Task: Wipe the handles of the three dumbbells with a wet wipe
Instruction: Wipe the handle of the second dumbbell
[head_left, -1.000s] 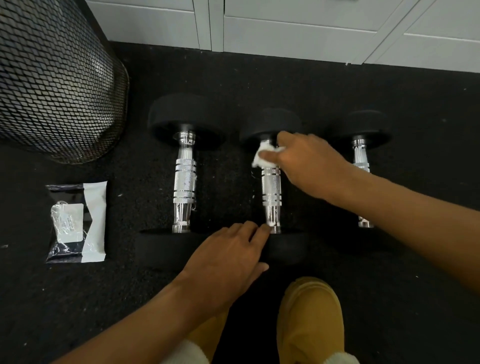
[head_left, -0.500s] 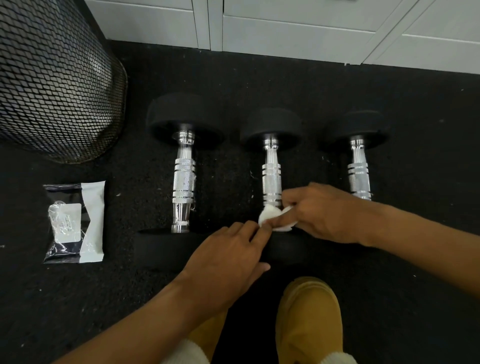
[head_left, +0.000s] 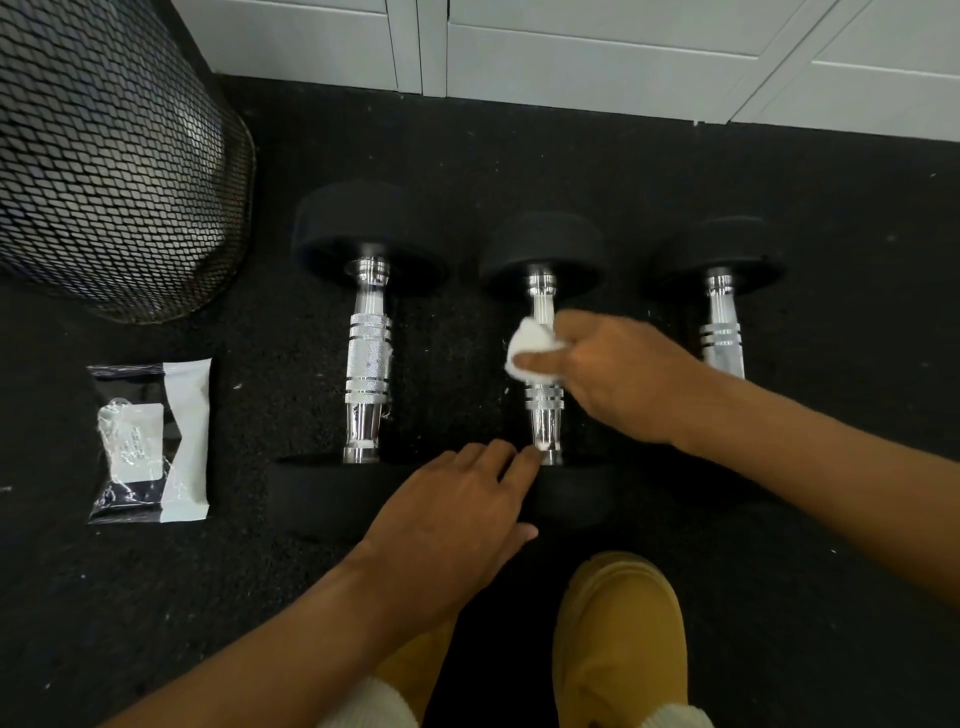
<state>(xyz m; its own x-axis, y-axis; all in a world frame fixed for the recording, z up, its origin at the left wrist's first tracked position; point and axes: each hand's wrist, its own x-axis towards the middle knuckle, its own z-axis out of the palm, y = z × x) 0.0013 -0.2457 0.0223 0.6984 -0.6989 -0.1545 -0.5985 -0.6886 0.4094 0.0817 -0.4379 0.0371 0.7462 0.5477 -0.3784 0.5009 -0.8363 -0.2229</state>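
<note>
Three black-headed dumbbells with chrome handles lie side by side on the dark floor: the left dumbbell (head_left: 368, 364), the middle dumbbell (head_left: 543, 421) and the right dumbbell (head_left: 721, 322). My right hand (head_left: 618, 379) pinches a crumpled white wet wipe (head_left: 530, 349) against the middle handle, about halfway along it. My left hand (head_left: 457, 519) rests with straight fingers on the near head of the middle dumbbell, fingertips at the handle's near end. My right forearm covers the near part of the right dumbbell.
A black mesh bin (head_left: 114, 156) stands at the back left. A wet-wipe pack (head_left: 150, 441) lies on the floor left of the dumbbells. White cabinet fronts (head_left: 571, 47) run along the far edge. My tan boots (head_left: 618, 639) are just below the dumbbells.
My right hand slid the wipe from the handle's far end down to its near end, then back up to the middle. My left hand stayed on the near head.
</note>
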